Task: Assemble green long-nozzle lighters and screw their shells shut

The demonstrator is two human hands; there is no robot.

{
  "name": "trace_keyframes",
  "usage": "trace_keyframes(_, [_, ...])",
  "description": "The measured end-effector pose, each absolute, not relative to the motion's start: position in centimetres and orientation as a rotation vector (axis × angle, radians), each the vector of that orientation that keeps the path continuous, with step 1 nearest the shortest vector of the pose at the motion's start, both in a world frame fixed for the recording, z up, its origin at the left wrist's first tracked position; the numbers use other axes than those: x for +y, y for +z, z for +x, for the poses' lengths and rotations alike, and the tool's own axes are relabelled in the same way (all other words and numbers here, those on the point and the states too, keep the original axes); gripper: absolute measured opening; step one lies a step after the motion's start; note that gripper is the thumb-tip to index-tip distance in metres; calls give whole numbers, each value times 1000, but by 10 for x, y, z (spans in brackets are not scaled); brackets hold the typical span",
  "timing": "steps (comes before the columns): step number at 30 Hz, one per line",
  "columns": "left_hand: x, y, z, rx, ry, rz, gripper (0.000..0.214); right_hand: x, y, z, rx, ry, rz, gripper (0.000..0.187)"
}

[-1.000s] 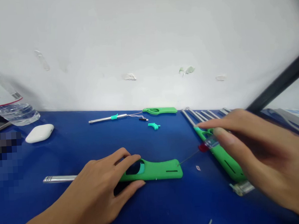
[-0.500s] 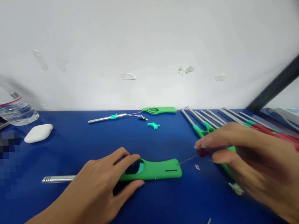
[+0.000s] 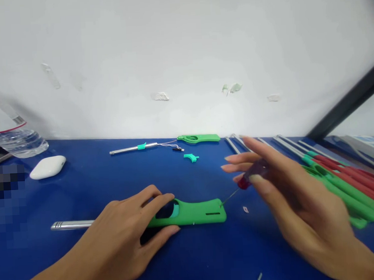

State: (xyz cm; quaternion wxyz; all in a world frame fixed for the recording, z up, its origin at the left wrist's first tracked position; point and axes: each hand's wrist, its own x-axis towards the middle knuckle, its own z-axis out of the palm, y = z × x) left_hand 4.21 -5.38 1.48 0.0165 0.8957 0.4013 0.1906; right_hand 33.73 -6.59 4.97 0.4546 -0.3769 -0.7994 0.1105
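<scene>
A green stick lighter (image 3: 200, 210) with a silver tube lies flat on the blue table. My left hand (image 3: 129, 226) is closed round its middle near the trigger opening, covering part of the body. A screwdriver (image 3: 245, 182) with a dark red handle is held in my right hand (image 3: 290, 193), between thumb and fingers, with some fingers stretched out. Its thin shaft slants down left, and the tip meets the top corner of the lighter's right end. A small screw (image 3: 260, 277) lies near the front edge of view.
At the back are a loose silver tube (image 3: 127, 149) with wires, a green lighter shell (image 3: 202, 138) and a teal trigger (image 3: 191, 157). Several green and red lighters (image 3: 343, 190) lie right. A white earphone case (image 3: 48, 167) and water bottle (image 3: 17, 138) stand left.
My right hand has turned and its fingers have spread and risen; the screwdriver handle has shifted slightly left and up, standing steeper. My left hand and the lighter stay put.
</scene>
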Motion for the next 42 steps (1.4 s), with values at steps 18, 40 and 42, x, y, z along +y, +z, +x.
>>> trace_keyframes(18, [-54, 14, 42, 1211, 572, 2773, 35, -69, 47, 337, -1913, 274, -911, 54])
trace_keyframes(40, [-55, 14, 42, 1213, 591, 2790, 33, -73, 50, 337, -1898, 245, -892, 53])
trace_keyframes(42, [-55, 13, 42, 1215, 593, 2797, 33, -71, 51, 337, -1904, 185, -899, 42])
